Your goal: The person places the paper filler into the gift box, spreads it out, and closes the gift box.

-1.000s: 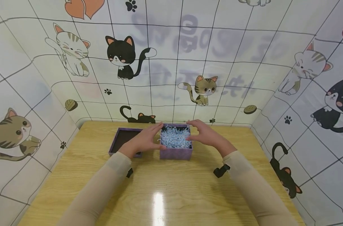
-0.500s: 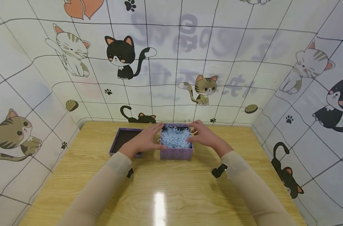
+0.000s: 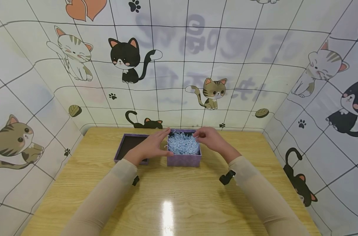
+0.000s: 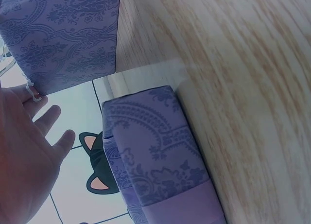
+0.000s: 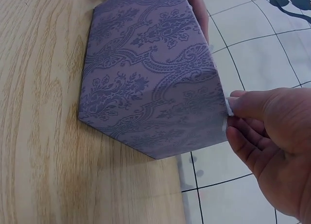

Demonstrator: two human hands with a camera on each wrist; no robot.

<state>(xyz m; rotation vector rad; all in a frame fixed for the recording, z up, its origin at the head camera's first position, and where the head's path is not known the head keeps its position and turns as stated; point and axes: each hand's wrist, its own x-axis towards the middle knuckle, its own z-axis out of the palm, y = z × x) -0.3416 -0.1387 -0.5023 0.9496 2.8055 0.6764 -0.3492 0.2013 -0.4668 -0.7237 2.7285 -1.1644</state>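
A purple patterned box [image 3: 183,161] stands on the table with its top uncovered. Crinkled light-blue paper shreds [image 3: 183,144] fill it nearly to the rim. My left hand [image 3: 150,146] lies along the box's left rim, fingers extended, thumb at the near left corner. In the left wrist view, a pale strand lies by the fingertips of that hand [image 4: 24,151]. At the right rim, my right hand [image 3: 212,139] pinches a bit of shredded paper [image 5: 229,107] between thumb and index finger, seen in the right wrist view. Its other fingers are curled.
The box's purple lid [image 3: 131,146], dark inside, lies upturned left of the box, partly behind the left hand. Light wooden table [image 3: 196,200] extends in front. A cloth with printed cats [image 3: 173,72] rises behind and at both sides.
My right hand has drawn its spread fingers together at the right rim and now pinches shredded paper there. The left hand, box and lid stay in place.
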